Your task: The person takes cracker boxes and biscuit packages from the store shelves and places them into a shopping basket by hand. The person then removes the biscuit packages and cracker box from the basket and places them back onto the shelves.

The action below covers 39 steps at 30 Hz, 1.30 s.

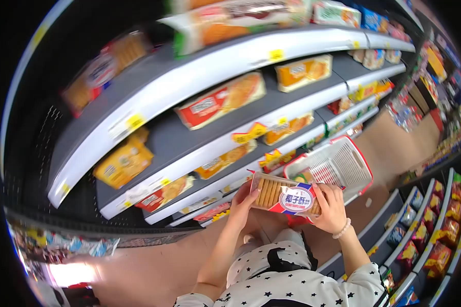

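Observation:
A clear-wrapped pack of biscuits (271, 193) with a white, blue and red label lies level between my two hands, in front of the shelves. My left hand (244, 202) grips its left end, where rows of upright biscuits show through the wrapper. The fingers of my right hand (331, 207) are wrapped over the right end, beside the round label. A beaded bracelet is on the right wrist. Just behind the pack is a white shopping basket (361, 176) with a red rim.
Shelves (169, 77) ahead carry a red biscuit pack (223, 100), an orange pack (305, 73) and a yellow bag (123, 162). At the lower right, another shelf unit (417, 243) holds bagged snacks (438, 258). Tiled floor (153, 268) shows below.

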Tool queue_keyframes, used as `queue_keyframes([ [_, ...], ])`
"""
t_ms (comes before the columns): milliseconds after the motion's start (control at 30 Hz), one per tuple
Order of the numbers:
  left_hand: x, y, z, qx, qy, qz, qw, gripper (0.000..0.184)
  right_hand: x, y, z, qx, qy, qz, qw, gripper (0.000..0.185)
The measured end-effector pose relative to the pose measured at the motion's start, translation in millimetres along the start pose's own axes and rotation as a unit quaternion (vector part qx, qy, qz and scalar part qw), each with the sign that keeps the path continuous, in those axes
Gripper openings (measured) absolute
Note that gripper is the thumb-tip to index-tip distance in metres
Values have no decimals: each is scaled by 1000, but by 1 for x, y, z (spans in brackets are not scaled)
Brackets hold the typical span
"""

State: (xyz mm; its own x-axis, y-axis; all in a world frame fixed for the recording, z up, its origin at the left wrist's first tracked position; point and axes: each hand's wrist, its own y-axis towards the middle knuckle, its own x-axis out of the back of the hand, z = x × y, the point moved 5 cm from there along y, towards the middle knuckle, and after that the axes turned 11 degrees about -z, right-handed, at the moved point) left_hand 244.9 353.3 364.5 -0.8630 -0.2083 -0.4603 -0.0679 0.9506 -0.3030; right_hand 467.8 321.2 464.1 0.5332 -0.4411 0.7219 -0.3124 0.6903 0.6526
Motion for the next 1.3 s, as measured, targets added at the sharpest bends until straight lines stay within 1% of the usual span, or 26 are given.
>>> queue_keyframes([
  [33, 14, -13, -25, -44, 30, -21, 998, 46, 1, 16, 19, 30, 13, 14, 999, 71],
  [100, 38, -41, -73, -71, -2, -46, 996, 47, 1, 48, 49, 86, 41, -7, 995, 70],
  [167, 51, -75, -130, -220, 101, -50, 969, 49, 4, 81, 80, 207, 3, -68, 976, 68],
  [200, 60, -91, -154, -255, 133, -83, 954, 50, 10, 101, 99, 243, -11, -94, 965, 62],
  [233, 69, -101, -177, -378, 126, -81, 914, 52, 18, 120, 120, 273, -12, -136, 952, 56],
  [300, 94, -118, -217, -394, 180, -115, 894, 52, 34, 157, 165, 306, -27, -190, 933, 53],
  [333, 95, -127, -243, -413, 133, -143, 890, 53, 36, 176, 179, 339, -43, -226, 912, 53],
  [400, 89, -142, -298, -465, 162, -122, 862, 53, 38, 220, 204, 366, -34, -240, 899, 56],
  [433, 86, -145, -321, -442, 167, -135, 871, 52, 37, 243, 213, 380, -25, -260, 888, 58],
  [467, 82, -145, -343, -469, 172, -139, 855, 50, 34, 265, 218, 398, -18, -280, 874, 60],
  [500, 82, -139, -362, -478, 185, -141, 847, 49, 28, 287, 222, 408, -6, -291, 865, 65],
  [533, 80, -134, -380, -489, 220, -140, 832, 50, 23, 306, 224, 410, -4, -289, 865, 71],
  [567, 82, -126, -398, -496, 215, -142, 829, 50, 18, 322, 225, 412, -2, -285, 865, 76],
  [600, 84, -111, -411, -487, 222, -125, 836, 52, 13, 334, 226, 419, -3, -288, 861, 76],
  [667, 92, -86, -430, -481, 226, -107, 840, 54, -7, 355, 223, 414, -50, -244, 876, 87],
  [700, 94, -73, -437, -475, 233, -98, 843, 57, -13, 359, 224, 417, -52, -248, 873, 87],
  [767, 99, -58, -444, -474, 237, -86, 843, 60, -27, 372, 223, 404, -47, -181, 895, 90],
  [833, 102, -45, -449, -457, 244, -99, 850, 65, -32, 382, 220, 409, -67, -180, 892, 89],
  [900, 100, -43, -447, -473, 253, -95, 839, 65, -36, 385, 219, 421, -60, -147, 893, 87],
  [967, 103, -39, -447, -472, 279, -122, 827, 65, -37, 387, 219, 422, -69, -135, 894, 87],
  [1033, 105, -37, -447, -475, 290, -119, 822, 63, -35, 386, 218, 422, -57, -115, 898, 88],
  [1100, 103, -37, -446, -462, 307, -93, 827, 63, -29, 385, 219, 423, -47, -99, 899, 87],
  [1133, 102, -36, -446, -444, 316, -83, 835, 59, -26, 385, 220, 425, -45, -79, 901, 87],
  [1200, 101, -37, -446, -443, 316, -91, 834, 57, -22, 387, 220, 415, -34, -24, 909, 85],
  [1233, 100, -37, -445, -439, 316, -97, 835, 56, -16, 388, 221, 416, -32, -26, 908, 85],
  [1300, 102, -36, -445, -456, 301, -109, 831, 53, -13, 389, 220, 375, -25, 52, 925, 83],
])
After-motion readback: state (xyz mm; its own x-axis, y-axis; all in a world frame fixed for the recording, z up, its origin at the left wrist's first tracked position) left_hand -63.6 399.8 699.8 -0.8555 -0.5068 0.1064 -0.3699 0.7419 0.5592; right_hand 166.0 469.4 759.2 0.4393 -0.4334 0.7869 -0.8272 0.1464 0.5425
